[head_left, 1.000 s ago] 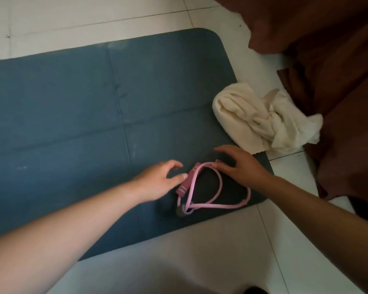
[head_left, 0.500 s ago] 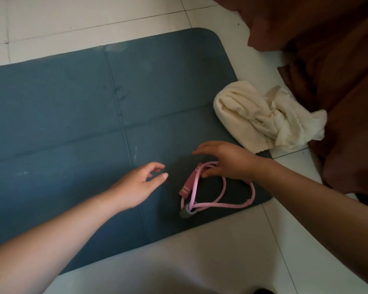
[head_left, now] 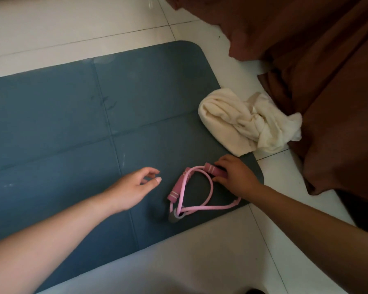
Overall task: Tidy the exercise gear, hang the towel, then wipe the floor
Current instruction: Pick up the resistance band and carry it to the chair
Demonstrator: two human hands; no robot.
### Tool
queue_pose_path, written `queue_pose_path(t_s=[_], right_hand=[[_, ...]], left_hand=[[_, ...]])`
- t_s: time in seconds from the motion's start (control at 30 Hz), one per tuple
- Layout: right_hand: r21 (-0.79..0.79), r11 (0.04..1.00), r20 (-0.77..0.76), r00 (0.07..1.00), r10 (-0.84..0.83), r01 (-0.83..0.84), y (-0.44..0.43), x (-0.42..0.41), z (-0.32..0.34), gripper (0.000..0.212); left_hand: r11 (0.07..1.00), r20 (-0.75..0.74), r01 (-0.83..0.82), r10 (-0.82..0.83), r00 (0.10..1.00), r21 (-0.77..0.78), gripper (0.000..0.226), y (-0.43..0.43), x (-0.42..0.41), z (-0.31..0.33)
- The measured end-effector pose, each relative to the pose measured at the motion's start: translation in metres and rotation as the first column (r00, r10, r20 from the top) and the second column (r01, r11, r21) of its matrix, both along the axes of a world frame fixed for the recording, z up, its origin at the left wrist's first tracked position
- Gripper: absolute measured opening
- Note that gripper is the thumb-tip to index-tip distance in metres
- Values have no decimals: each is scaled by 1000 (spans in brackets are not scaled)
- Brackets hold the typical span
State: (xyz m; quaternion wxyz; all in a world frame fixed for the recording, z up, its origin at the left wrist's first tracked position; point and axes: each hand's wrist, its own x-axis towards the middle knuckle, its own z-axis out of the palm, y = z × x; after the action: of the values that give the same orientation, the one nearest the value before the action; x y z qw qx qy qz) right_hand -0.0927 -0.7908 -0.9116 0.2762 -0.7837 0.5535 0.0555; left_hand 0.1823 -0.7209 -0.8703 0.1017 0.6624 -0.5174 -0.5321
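A pink resistance band (head_left: pixel 177 188) lies looped on the near right corner of a blue exercise mat (head_left: pixel 72 124), which is spread over a white tiled floor (head_left: pixel 72 24). The right hand (head_left: pixel 235 177) curls its fingers and thumb round one of the band's pink foam handles at the top of the loop, gripping it down against the mat. The other handle lies free at the left of the loop, and the tubing crosses at a grey piece near the mat's front edge. The left hand (head_left: pixel 134 187) hovers just left of the band, fingers loosely bent and holding nothing. A crumpled cream towel (head_left: pixel 249 124) sits on the mat's right edge, partly on the tiles, touching a heap of brown cloth (head_left: pixel 327 81).
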Motion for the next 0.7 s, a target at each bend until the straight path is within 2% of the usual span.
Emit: queue_pose_path(t_s=[0.23, 0.43, 0.57, 0.7], right_hand=[[-36, 998, 107, 993, -43, 47, 10, -1, 10, 35], [-172, 985, 291, 956, 29, 22, 18, 6, 72, 36], [-207, 971, 293, 940, 177, -118, 14, 23, 146, 35], [-151, 977, 296, 936, 192, -153, 29, 44, 246, 34]], left_hand=[[1000, -13, -8, 8, 1000, 10, 20, 5, 2, 4], [999, -22, -26, 25, 999, -30, 29, 2, 13, 39], [995, -47, -78, 75, 996, -66, 24, -10, 12, 103], [983, -130, -164, 153, 980, -79, 30, -2, 3, 213]])
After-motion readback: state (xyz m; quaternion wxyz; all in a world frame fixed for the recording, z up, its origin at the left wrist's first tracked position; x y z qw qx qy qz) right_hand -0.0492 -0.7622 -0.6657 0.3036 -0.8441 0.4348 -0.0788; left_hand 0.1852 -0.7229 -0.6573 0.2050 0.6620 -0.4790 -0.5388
